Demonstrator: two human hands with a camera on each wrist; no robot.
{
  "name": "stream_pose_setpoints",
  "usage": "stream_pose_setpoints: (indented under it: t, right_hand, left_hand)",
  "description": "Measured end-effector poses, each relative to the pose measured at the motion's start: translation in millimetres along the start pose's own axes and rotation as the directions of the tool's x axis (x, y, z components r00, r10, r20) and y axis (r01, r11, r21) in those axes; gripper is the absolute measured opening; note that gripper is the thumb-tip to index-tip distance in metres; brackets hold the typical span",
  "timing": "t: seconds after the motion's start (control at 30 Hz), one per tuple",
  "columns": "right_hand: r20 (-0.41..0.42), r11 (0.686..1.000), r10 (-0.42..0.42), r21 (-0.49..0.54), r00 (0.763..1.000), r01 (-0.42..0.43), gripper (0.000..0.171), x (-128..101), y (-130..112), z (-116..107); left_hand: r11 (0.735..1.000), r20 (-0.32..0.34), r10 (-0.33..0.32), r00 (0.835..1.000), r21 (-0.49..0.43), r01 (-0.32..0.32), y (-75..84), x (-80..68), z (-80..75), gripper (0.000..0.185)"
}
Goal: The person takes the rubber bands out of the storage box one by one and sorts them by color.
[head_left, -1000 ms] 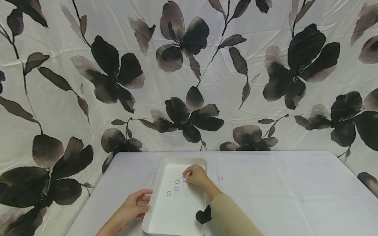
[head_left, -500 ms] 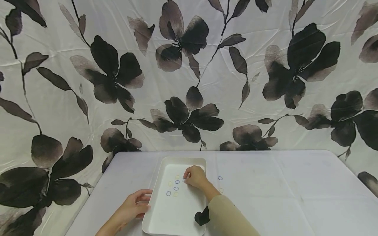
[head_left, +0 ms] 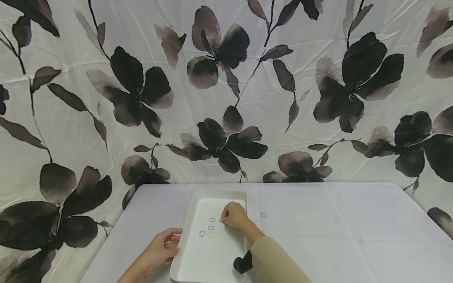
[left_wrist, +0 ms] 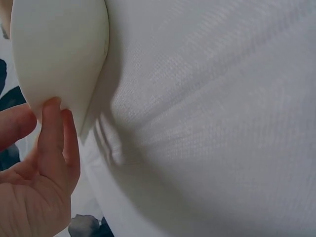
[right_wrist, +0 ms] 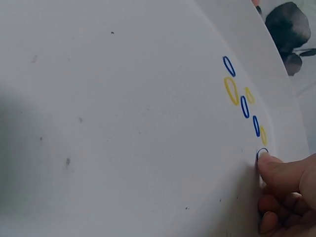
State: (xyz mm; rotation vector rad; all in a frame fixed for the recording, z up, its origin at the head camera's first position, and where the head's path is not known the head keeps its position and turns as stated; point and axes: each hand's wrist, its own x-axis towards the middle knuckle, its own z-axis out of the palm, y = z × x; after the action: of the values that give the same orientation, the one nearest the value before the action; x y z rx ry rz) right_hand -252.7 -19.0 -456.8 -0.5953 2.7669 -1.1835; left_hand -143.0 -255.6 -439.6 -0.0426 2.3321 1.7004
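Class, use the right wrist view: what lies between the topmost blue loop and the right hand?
Three yellow loops and two blue loops lie between, on the tray, as the right wrist view shows; the right hand pinches another blue loop.

the white table (head_left: 339,251) bears a tray (head_left: 209,263) with a blue ring (head_left: 263,213) and yellow ring (head_left: 265,228) lying beside it.

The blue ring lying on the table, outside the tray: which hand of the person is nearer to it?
The right hand. It is over the tray, a little to the left of the blue ring. The left hand is farther away, touching the tray's left side.
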Motion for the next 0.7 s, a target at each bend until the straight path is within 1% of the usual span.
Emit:
stream_pose_setpoints:
  t: [0.1, 0.17, 0.27, 0.5, 0.7]
  right_hand:
    - [0.005, 1.000, 0.000, 0.013, 1.000, 0.000, 0.017, -1.1, -0.6, 1.0]
    - [0.016, 1.000, 0.007, 0.026, 1.000, -0.007, 0.017, -2.2, -1.8, 0.6]
    - [0.045, 0.998, 0.015, 0.062, 0.999, -0.018, 0.017, -3.5, -4.3, -2.0]
    - [0.135, 0.985, -0.012, 0.174, 0.991, -0.012, 0.013, -4.5, -8.2, -14.8]
    - [0.176, 0.973, 0.009, 0.226, 0.984, -0.049, 0.010, -5.9, -8.8, -21.4]
  left_hand:
    - [1.000, 0.017, 0.002, 1.000, -0.007, -0.002, -1.6, 0.1, -1.7, 0.054]
    - [1.000, 0.017, 0.000, 1.000, -0.005, 0.001, -2.3, 0.1, -2.2, 0.054]
    - [1.000, 0.009, 0.000, 1.000, 0.002, 0.000, -2.3, 0.3, -1.9, 0.054]
    - [1.000, -0.009, -0.004, 1.000, 0.008, 0.004, -1.2, -1.7, -0.5, 0.053]
    - [0.999, -0.034, -0.020, 0.999, 0.032, 0.021, 0.1, -1.0, 1.0, 0.052]
